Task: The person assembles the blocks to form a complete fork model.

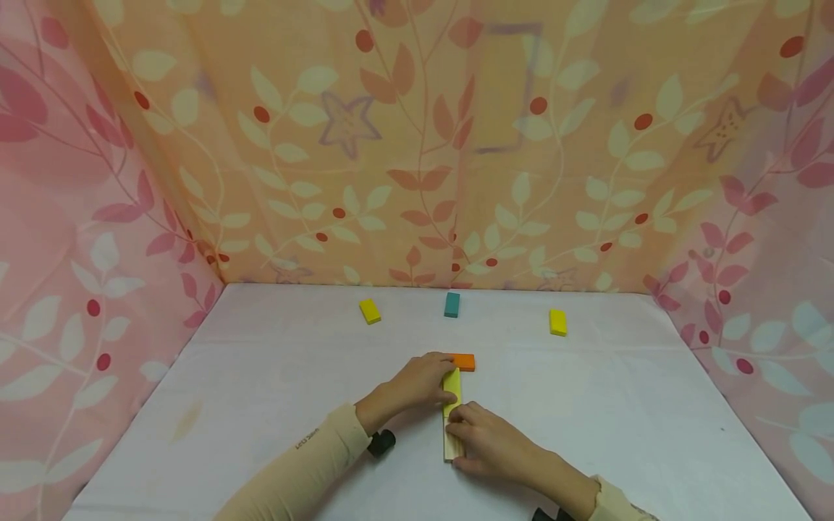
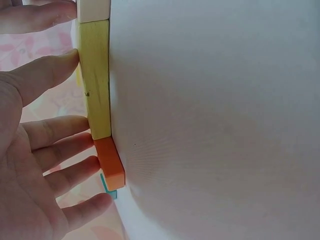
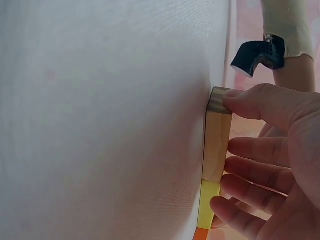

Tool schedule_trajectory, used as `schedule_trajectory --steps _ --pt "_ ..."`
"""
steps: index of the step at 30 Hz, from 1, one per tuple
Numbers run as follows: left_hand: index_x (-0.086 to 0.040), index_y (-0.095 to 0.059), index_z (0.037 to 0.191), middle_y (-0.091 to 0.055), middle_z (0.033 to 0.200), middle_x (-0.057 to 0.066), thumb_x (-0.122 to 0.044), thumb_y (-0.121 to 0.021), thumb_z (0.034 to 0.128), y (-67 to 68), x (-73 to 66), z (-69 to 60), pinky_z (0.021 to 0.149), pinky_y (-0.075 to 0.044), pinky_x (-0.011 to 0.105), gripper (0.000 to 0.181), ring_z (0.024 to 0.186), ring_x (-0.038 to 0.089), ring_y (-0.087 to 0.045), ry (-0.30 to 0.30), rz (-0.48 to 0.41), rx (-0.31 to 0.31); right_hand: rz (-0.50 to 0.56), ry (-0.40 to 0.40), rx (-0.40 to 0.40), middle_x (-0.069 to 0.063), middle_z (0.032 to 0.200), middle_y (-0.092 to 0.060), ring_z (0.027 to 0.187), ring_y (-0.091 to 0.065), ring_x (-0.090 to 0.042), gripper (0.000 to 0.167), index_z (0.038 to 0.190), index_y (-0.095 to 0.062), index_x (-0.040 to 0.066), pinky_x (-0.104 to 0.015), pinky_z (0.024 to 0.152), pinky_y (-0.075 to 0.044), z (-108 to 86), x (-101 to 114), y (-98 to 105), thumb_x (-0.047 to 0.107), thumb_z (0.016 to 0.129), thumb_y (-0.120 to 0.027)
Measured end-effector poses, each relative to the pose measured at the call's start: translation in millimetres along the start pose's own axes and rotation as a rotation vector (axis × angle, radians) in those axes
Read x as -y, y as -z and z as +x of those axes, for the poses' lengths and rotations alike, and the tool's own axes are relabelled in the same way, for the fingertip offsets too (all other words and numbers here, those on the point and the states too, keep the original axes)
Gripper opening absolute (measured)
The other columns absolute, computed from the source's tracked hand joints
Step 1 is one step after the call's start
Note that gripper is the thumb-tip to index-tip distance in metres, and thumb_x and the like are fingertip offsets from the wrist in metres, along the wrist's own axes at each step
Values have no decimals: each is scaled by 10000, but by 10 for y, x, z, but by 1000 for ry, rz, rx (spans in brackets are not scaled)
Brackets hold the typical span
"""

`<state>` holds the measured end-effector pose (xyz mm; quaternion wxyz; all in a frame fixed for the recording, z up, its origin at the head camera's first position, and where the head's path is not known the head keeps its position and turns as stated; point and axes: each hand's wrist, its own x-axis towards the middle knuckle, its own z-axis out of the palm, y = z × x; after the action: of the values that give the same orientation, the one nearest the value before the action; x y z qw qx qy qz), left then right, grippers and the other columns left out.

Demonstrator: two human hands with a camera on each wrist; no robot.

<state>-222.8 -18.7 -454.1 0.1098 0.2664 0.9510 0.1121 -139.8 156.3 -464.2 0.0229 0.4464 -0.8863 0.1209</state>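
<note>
A yellow-green block (image 1: pixel 451 387) and a plain wooden block (image 1: pixel 452 447) lie end to end on the white cloth, with an orange block (image 1: pixel 464 362) crosswise at the far end. My left hand (image 1: pixel 417 382) touches the yellow-green block (image 2: pixel 96 80) with thumb and fingertips; its other fingers reach over the orange block (image 2: pixel 110 162) in the left wrist view. My right hand (image 1: pixel 491 443) rests along the wooden block, its thumb on the near end and fingers spread over the top, reaching the yellow-green block (image 3: pixel 208 202) in the right wrist view.
Farther back on the cloth lie a yellow block (image 1: pixel 370 311) at the left, a teal block (image 1: pixel 452 305) in the middle and another yellow block (image 1: pixel 557 322) at the right. Patterned curtains (image 1: pixel 417 145) enclose the back and sides.
</note>
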Motion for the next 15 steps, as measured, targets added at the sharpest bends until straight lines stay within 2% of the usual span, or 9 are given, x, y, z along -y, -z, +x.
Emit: schedule_trajectory --steps 15 --pt "-120 -584 1339 -535 1441 33 -403 -732 856 -2 -20 -8 1113 -417 383 579 1337 203 -487 11 -6 1 30 -37 10 18 1145 -607 1033 -552 -115 380 1107 -706 86 -212 865 -525 -10 -15 -20 329 821 -768"
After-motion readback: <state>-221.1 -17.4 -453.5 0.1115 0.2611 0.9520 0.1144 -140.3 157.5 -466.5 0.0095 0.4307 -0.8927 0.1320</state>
